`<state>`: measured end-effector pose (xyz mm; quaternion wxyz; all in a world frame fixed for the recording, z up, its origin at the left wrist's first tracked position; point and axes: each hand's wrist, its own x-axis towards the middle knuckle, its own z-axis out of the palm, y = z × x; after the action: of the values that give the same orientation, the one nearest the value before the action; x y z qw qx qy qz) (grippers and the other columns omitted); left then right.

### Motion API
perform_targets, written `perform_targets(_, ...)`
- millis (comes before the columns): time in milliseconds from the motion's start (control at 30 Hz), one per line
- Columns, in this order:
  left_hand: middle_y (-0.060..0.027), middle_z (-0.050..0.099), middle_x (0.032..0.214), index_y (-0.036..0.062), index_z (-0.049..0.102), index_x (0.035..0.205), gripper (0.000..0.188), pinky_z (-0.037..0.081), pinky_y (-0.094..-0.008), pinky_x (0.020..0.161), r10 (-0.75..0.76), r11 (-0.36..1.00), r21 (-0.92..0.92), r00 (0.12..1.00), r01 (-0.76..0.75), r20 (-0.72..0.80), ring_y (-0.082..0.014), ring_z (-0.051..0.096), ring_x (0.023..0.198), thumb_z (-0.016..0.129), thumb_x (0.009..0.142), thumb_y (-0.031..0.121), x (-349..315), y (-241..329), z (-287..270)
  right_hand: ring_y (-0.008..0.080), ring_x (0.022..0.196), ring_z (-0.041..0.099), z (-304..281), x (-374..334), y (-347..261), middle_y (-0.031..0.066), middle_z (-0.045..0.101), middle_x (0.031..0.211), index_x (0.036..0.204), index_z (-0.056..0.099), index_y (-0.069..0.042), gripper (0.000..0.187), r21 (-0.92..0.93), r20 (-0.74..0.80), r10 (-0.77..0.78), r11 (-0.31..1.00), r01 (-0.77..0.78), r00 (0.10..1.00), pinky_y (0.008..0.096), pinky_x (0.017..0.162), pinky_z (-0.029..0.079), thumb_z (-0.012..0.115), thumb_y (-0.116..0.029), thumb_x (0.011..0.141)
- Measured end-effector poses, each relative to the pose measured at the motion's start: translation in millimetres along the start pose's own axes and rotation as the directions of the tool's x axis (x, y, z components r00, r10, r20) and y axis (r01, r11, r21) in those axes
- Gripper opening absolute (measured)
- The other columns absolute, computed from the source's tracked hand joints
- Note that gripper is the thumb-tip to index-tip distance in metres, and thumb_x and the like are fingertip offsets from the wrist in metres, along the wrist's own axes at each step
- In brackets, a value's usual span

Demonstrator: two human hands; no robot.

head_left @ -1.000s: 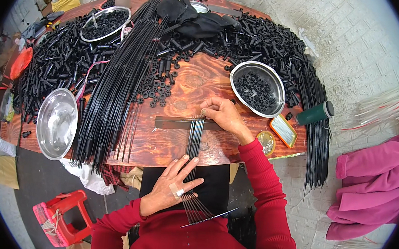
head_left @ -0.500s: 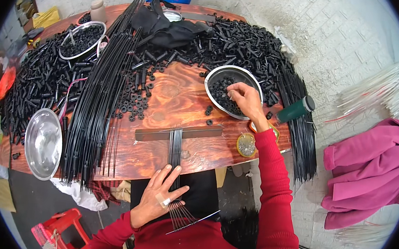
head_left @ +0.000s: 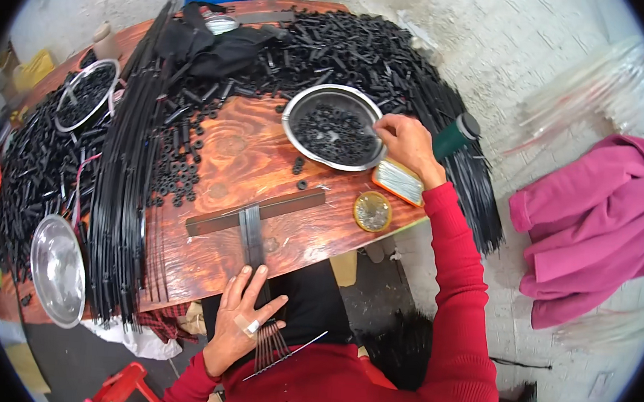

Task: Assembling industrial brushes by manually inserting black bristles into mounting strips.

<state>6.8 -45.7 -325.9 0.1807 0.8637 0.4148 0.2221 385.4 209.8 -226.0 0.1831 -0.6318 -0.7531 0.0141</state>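
My left hand [head_left: 238,327], a pale tape strip on it, lies with fingers stretched out over a row of thin dark rods [head_left: 252,237]. The rods run from a flat brown bar [head_left: 214,223] on the table down to my lap. There they fan out and meet a thin whitish stick [head_left: 291,353]. At the right rim of a metal bowl [head_left: 289,127] is my right hand [head_left: 411,147], thumb and fingers pinched together. What they hold, if anything, cannot be made out. Small black rings [head_left: 331,132] fill the bowl.
Right of the bowl are an orange-edged tray of pins [head_left: 399,181], a round yellow dish [head_left: 372,211] and a green bottle [head_left: 456,137]. Heaps of black tubes [head_left: 357,49] cover the far side. Long black rods [head_left: 120,185] and an oval clear dish [head_left: 58,271] lie left.
My right hand has moved from inside the bowl to its right rim. The view has shifted and turned somewhat; my left hand still lies over the rods.
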Motion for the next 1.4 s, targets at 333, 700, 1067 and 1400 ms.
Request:
perform_targets(333, -0.0214, 0.041, 0.158, 0.0258, 0.076, 0.119, 0.043, 0.035, -0.0616, 0.112, -0.007, 1.0, 0.02, 1.0, 0.007, -0.011, -0.0485, 0.037, 0.143, 0.082, 0.079, 0.041, -2.1, -3.0, 4.7, 0.0309, 0.084, 0.071, 23.2, -77.0, 50.0, 0.009, 0.073, 0.089, 0.088, 0.074, -0.01, 0.012, -0.103, 0.14, -0.021, 0.994, 0.036, 0.99, 0.0428, 0.073, 0.055, 0.072, -0.021, 0.086)
perform_targets(700, -0.0195, 0.038, 0.16, 0.0266, 0.073, 0.123, 0.046, 0.037, -0.0596, 0.111, 0.01, 1.0, 0.013, 0.999, -0.01, -0.031, -0.0453, 0.037, 0.144, 0.082, 0.079, 0.04, -1.9, -2.5, 3.7, 0.0272, 0.082, 0.071, 21.8, -75.4, 62.9, 0.01, 0.074, 0.09, 0.092, 0.077, -0.009, 0.017, 0.128, 0.136, 0.083, 0.987, -0.1, 0.987, 0.0401, 0.073, 0.054, 0.077, -0.023, 0.082)
perform_targets(1067, -0.0167, 0.038, 0.161, 0.0252, 0.073, 0.122, 0.045, 0.036, -0.0587, 0.114, -0.029, 1.0, -0.009, 1.0, 0.029, -0.01, -0.0434, 0.035, 0.146, 0.081, 0.08, 0.04, -2.8, 0.1, -2.1, 0.0059, 0.08, 0.06, 22.4, -67.4, 65.3, -0.0033, 0.067, 0.085, 0.096, 0.069, -0.004, 0.006, 0.607, 0.113, 0.248, 0.749, -0.265, 0.962, 0.0244, 0.072, 0.048, 0.07, -0.01, 0.093)
perform_targets(1400, -0.0146, 0.036, 0.163, 0.0241, 0.071, 0.126, 0.051, 0.035, -0.0566, 0.116, -0.026, 0.999, -0.032, 1.0, 0.026, -0.009, -0.0404, 0.033, 0.148, 0.08, 0.08, 0.043, -2.8, -4.6, 6.0, 0.0133, 0.087, 0.06, 61.6, -45.8, -127.8, 0.0052, 0.065, 0.094, 0.095, 0.068, -0.002, 0.009, 0.7, 0.155, -0.419, 0.686, 0.199, 0.895, 0.0292, 0.079, 0.049, 0.068, -0.011, 0.095)
